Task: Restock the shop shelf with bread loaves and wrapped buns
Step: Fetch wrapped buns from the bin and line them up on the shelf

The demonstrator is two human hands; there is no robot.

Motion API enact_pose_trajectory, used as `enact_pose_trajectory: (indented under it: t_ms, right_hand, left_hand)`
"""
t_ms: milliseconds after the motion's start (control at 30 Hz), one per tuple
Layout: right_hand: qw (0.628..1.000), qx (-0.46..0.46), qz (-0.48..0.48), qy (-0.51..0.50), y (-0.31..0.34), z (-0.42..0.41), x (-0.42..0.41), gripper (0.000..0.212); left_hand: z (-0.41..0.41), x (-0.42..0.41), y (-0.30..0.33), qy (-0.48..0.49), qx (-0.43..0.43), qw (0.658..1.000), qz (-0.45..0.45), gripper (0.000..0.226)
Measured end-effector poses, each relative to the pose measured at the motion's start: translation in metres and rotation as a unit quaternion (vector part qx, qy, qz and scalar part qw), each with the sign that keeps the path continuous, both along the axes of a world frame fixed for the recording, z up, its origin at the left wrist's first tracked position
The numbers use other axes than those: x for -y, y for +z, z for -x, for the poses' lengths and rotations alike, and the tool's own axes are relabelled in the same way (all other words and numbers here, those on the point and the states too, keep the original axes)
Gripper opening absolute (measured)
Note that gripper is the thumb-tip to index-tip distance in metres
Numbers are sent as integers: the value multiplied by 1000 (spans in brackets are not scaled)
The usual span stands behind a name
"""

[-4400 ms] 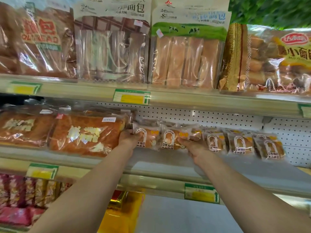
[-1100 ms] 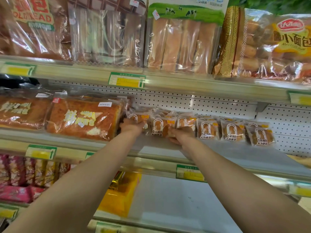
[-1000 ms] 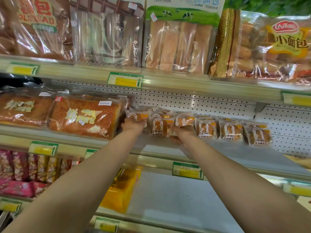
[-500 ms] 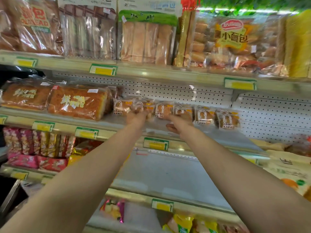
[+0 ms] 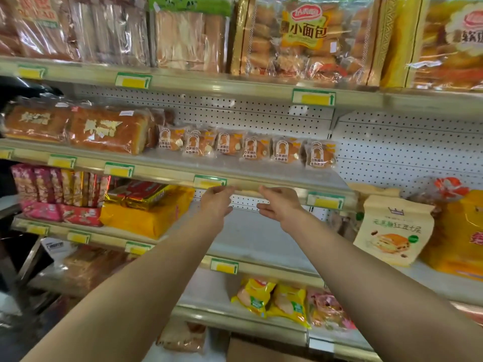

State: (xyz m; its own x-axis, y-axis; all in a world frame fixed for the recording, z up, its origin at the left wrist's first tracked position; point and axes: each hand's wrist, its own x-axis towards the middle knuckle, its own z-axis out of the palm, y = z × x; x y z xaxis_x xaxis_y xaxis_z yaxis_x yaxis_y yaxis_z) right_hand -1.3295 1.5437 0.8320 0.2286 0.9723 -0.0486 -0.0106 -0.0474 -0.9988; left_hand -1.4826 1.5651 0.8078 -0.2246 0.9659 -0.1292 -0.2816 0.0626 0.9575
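Head view: both hands, left (image 5: 216, 202) and right (image 5: 280, 205), have pulled back empty, fingers loosely open, below the centre-frame buns (image 5: 245, 147), now lined up.

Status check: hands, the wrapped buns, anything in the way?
Left hand and right hand open, empty, below the shelf edge. Six wrapped buns lined up beside the bread loaves. Nothing blocking.

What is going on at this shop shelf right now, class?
A person is restocking a bread shelf with bare hands. Both the left hand and the right hand are empty and open, held just in front of the shelf edge. A row of small wrapped buns stands along the shelf, beside large bagged loaves on its left. Neither hand touches any package.
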Motion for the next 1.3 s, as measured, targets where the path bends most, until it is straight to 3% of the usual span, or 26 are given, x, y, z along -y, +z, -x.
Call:
enact_pose_trajectory:
  t_ms: [167,500,567,667,867,1033,1300]
  right_hand:
    - [998,4,60,-1,-57,-11,22,22]
    - [984,29,173,-27,-182,-18,37,19]
    - [979,50,195,-35,-207,-18,39,20]
    - [965,85,244,-42,-245,-17,44,21]
    - [932,73,352,-51,-342,-9,61,19]
    - [901,64,426,-52,-427,-8,84,30]
    - [850,75,518,-60,-561,-9,106,38]
  left_hand:
    - [-14,36,-56,-15,1,999,43,31]
    - [-24,57,-167,-82,-8,985,151,20]
    - [-22,57,-194,-106,-13,978,180,27]
    - [-20,59,-238,-119,0,966,231,42]
    - [-10,67,-325,-137,-38,942,304,25]
    - [3,84,-398,-143,-67,918,365,37]
    - [11,116,-534,-148,-60,885,437,36]
